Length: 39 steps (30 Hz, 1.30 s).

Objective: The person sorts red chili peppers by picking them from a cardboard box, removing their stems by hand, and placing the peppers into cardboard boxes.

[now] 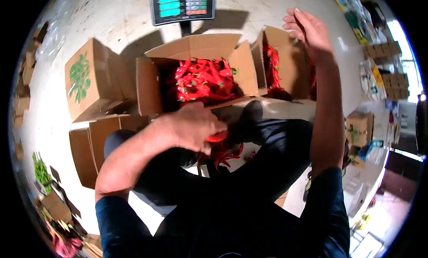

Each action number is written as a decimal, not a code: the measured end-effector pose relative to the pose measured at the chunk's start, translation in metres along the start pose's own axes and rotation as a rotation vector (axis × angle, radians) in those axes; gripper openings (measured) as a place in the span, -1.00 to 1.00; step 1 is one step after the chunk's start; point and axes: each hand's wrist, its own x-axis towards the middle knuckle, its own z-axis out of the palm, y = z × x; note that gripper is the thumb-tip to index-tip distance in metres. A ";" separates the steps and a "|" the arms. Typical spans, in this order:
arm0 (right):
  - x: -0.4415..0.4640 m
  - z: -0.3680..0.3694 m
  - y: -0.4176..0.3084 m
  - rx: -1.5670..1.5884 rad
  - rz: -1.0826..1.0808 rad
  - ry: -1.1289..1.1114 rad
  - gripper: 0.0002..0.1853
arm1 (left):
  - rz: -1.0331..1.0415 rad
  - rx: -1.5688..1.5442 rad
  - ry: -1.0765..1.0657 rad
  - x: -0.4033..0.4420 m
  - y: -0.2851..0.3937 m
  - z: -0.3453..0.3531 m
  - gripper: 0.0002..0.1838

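Observation:
Red peppers (207, 79) fill an open cardboard box (194, 46) in front of me. My left hand (196, 126), slightly blurred, is between that box and my lap, its fingers curled round a red pepper (217, 137). Below it, more red peppers (227, 154) lie between my legs. Up at the right, my right hand (307, 28) is raised over the far edge of a second open box (290, 51), which also holds red peppers (272, 68). Its fingers are bent near the thumb, and whether they hold anything is hidden.
A scale display (183, 7) stands behind the middle box. At the left are a box with a green plant print (80, 79) and another carton (84, 153). Green peppers (41, 171) lie farther left. Stacked cartons (394, 86) stand at the far right.

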 end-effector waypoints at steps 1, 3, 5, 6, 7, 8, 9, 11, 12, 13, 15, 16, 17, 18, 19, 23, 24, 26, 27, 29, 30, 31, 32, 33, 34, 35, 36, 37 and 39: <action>0.004 -0.019 0.009 0.001 0.057 0.077 -0.50 | 0.127 0.129 0.108 -0.001 0.002 0.008 -0.41; 0.004 -0.056 0.024 0.001 0.166 0.223 -0.67 | -0.037 -0.229 0.043 -0.003 0.007 -0.023 -0.51; -0.006 -0.086 0.023 -0.001 0.058 0.297 -0.68 | -0.152 -0.415 0.375 -0.010 0.007 -0.042 -0.55; -0.010 -0.096 0.023 0.003 0.002 0.333 -0.69 | -0.241 -0.518 0.595 -0.013 0.004 -0.042 -0.54; -0.011 -0.107 0.026 -0.025 -0.005 0.357 -0.68 | -0.311 -0.581 0.660 -0.016 0.002 -0.048 -0.52; -0.012 -0.121 0.029 -0.056 -0.014 0.379 -0.67 | -0.348 -0.602 0.738 -0.013 -0.002 -0.048 -0.51; -0.012 -0.134 0.034 -0.088 -0.023 0.400 -0.66 | -0.386 -0.625 0.819 -0.008 -0.003 -0.045 -0.51; -0.011 -0.161 0.057 -0.222 0.067 0.382 -0.55 | -0.467 -0.545 0.849 -0.002 0.001 -0.045 -0.55; -0.009 -0.176 0.079 -0.269 0.120 0.358 -0.51 | -0.463 -0.488 0.845 0.000 -0.003 -0.041 -0.60; -0.009 -0.184 0.098 -0.309 0.177 0.329 -0.46 | -0.464 -0.413 0.841 0.001 -0.006 -0.039 -0.65; -0.018 -0.185 0.131 -0.289 0.197 0.294 -0.39 | -0.544 -0.475 0.836 0.011 0.001 -0.041 -0.64; -0.016 -0.181 0.154 -0.331 0.213 0.257 -0.39 | -0.537 -0.481 0.846 0.013 -0.001 -0.041 -0.64; -0.013 -0.173 0.167 -0.371 0.226 0.220 -0.39 | -0.530 -0.486 0.857 0.013 -0.008 -0.041 -0.65; -0.011 -0.169 0.180 -0.407 0.266 0.047 -0.41 | -0.524 -0.496 0.870 0.014 -0.013 -0.039 -0.65; -0.009 -0.148 0.182 -0.443 0.252 -0.028 -0.41 | -0.526 -0.528 0.880 0.015 -0.018 -0.038 -0.64; 0.011 -0.061 0.206 -0.587 0.325 0.067 -0.25 | -0.576 -0.653 0.879 0.024 -0.024 -0.039 -0.61; 0.023 -0.045 0.220 -0.612 0.427 0.082 -0.17 | -0.590 -0.667 0.878 0.028 -0.023 -0.038 -0.62; 0.055 -0.021 0.262 -0.717 0.589 0.075 -0.01 | -0.611 -0.686 0.867 0.034 -0.024 -0.038 -0.64; 0.068 -0.020 0.282 -0.697 0.597 -0.057 0.01 | -0.595 -0.650 0.843 0.037 -0.024 -0.038 -0.65; 0.077 0.005 0.260 -0.832 0.718 -0.050 -0.13 | -0.623 -0.549 0.849 0.042 -0.022 -0.039 -0.70; 0.080 0.014 0.263 -0.881 0.727 -0.070 -0.17 | -0.635 -0.518 0.840 0.042 -0.023 -0.040 -0.72; 0.086 0.020 0.268 -0.932 0.730 -0.089 -0.21 | -0.636 -0.503 0.817 0.043 -0.021 -0.043 -0.75; 0.090 0.028 0.275 -0.982 0.731 -0.110 -0.24 | -0.614 -0.462 0.811 0.043 -0.022 -0.041 -0.75; 0.090 0.031 0.281 -0.998 0.721 -0.100 -0.29 | -0.593 -0.423 0.805 0.042 -0.023 -0.039 -0.76; 0.091 0.030 0.291 -1.016 0.708 -0.087 -0.35 | -0.551 -0.277 0.766 0.042 -0.026 -0.040 -0.76; 0.094 0.027 0.313 -1.026 0.633 -0.150 -0.40 | -0.478 -0.258 0.760 0.042 -0.026 -0.040 -0.76; 0.092 0.029 0.319 -1.067 0.597 -0.120 -0.45 | -0.468 -0.243 0.720 0.043 -0.023 -0.043 -0.76; 0.103 0.028 0.350 -0.976 0.609 -0.086 -0.45 | -0.460 -0.232 0.681 0.045 -0.020 -0.045 -0.76; 0.111 0.019 0.352 -0.992 0.664 -0.151 -0.48 | -0.367 -0.181 0.676 0.046 -0.022 -0.040 -0.78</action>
